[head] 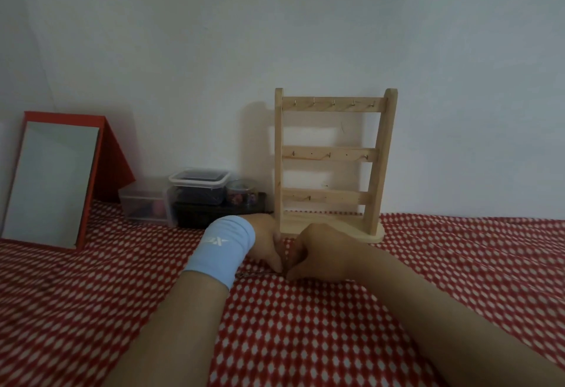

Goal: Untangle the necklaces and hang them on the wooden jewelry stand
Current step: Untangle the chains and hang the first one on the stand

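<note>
A wooden jewelry stand (333, 166) with three hooked bars stands upright against the wall; nothing hangs on its hooks. Just in front of its base, my left hand (266, 243), with a light blue wristband, and my right hand (318, 252) meet with fingers curled toward each other. Between them they pinch a thin necklace chain (286, 256). A short dark stretch of the chain lies on the cloth to the left, under my left hand. Most of the necklace is hidden by my fingers.
The surface is a red cloth (336, 325) with white dots. A red-framed mirror (52, 182) leans at the left. Clear plastic boxes (198, 188), a small jar (241, 192) and a dark box (214, 215) stand by the wall left of the stand.
</note>
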Motion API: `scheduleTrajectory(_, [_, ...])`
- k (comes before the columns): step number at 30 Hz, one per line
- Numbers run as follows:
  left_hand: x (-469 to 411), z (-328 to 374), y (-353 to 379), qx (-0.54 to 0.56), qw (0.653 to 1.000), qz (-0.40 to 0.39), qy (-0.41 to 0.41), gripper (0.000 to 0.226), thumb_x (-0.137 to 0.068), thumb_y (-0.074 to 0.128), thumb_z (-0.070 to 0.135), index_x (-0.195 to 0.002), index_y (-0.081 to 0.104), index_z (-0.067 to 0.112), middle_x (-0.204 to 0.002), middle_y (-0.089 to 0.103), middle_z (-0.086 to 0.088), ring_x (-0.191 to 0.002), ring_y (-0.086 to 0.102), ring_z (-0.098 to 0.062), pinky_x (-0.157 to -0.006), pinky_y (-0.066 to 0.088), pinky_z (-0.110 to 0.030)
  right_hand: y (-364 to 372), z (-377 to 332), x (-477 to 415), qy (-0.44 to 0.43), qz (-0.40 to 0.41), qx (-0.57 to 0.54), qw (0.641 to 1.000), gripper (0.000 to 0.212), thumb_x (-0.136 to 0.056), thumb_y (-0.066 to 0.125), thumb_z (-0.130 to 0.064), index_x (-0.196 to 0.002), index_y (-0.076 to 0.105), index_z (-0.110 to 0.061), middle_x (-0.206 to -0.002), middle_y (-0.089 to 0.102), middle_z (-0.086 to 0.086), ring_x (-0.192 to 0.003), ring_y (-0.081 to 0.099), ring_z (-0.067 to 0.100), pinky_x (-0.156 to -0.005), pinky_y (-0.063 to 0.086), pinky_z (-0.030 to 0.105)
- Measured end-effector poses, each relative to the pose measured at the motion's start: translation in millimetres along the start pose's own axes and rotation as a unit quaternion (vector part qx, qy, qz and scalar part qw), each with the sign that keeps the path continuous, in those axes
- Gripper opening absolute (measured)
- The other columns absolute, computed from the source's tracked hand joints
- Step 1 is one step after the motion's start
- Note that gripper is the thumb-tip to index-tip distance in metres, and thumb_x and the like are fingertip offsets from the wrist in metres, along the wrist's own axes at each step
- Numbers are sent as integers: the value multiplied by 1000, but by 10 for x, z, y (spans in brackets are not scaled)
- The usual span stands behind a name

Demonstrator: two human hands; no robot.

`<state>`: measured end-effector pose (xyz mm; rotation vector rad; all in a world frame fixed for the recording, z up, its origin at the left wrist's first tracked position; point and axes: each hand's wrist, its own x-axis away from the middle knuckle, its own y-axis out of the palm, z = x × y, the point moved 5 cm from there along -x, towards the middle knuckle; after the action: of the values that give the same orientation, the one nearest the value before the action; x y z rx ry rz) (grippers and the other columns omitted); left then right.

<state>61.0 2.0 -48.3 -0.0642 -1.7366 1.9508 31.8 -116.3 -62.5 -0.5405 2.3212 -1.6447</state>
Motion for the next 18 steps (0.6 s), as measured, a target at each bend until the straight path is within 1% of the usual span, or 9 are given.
scheduleTrajectory(3, [23, -28, -60, 69, 996, 39, 30, 19, -86, 71, 33, -100, 76, 22, -104, 70, 7, -99, 62, -12, -94, 48, -29, -106, 77, 37, 19, 16, -57, 998, 17, -90, 73, -39, -97, 80, -25, -90, 75, -11, -83, 66, 2, -79, 55, 22])
scheduleTrajectory(6, [91, -5, -218, 157, 979, 106, 73, 9, -93, 62, 31, -94, 69, 26, -89, 65, 14, -82, 59, -3, -81, 47, -22, -274, 189, 111, 53, 71, -220, 971, 18, -93, 70, -38, -92, 78, -23, -85, 76, -2, -72, 66, 2, -65, 52, 17])
scheduleTrajectory(8, [144, 9, -306, 203, 971, 114, 58, 23, -94, 59, 39, -92, 71, 19, -76, 65, 10, -65, 57, -6, -65, 45, -21, -353, 264, 150, 76, 99, -336, 934, 22, -94, 69, -35, -92, 77, -15, -84, 76, 6, -68, 65, 11, -59, 52, 22])
scheduleTrajectory(9, [170, 21, -318, 225, 969, 91, 39, 34, -93, 57, 47, -91, 73, 17, -71, 66, 9, -59, 56, -9, -60, 45, -22, -379, 295, 160, 84, 109, -372, 918, 22, -95, 68, -33, -94, 77, -13, -81, 76, 3, -67, 64, 12, -58, 51, 24])
scheduleTrajectory(11, [224, 77, -285, 272, 962, 18, 9, 54, -91, 49, 63, -96, 75, 17, -71, 71, 6, -58, 60, -12, -57, 45, -22, -398, 324, 152, 87, 113, -425, 894, 20, -98, 65, -29, -97, 77, -12, -76, 74, -2, -65, 62, 12, -56, 48, 25])
scheduleTrajectory(12, [227, 113, -256, 301, 954, -7, 7, 57, -90, 48, 65, -102, 75, 16, -77, 75, 4, -62, 63, -13, -57, 47, -22, -398, 312, 147, 83, 106, -454, 881, 20, -99, 64, -26, -98, 77, -11, -76, 72, -2, -64, 60, 12, -56, 47, 25])
scheduleTrajectory(14, [193, 161, -216, 379, 925, -2, 21, 51, -91, 55, 57, -110, 70, 13, -89, 77, -1, -71, 66, -16, -57, 51, -21, -391, 286, 131, 76, 95, -509, 852, 19, -99, 64, -22, -100, 76, -8, -75, 69, -1, -61, 58, 11, -53, 44, 24])
scheduleTrajectory(16, [155, 158, -203, 471, 880, 38, 40, 38, -89, 66, 44, -108, 71, 12, -92, 77, -5, -73, 66, -15, -58, 53, -22, -415, 292, 132, 78, 104, -537, 834, 18, -97, 67, -21, -100, 76, -6, -75, 67, 0, -59, 54, 10, -51, 41, 24])
scheduleTrajectory(18, [134, 121, -211, 534, 840, 76, 61, 26, -86, 73, 31, -102, 74, 10, -92, 76, -6, -70, 66, -14, -58, 53, -23, -435, 314, 127, 82, 107, -544, 828, 17, -93, 71, -24, -97, 77, -9, -74, 64, -2, -57, 50, 9, -50, 39, 24])
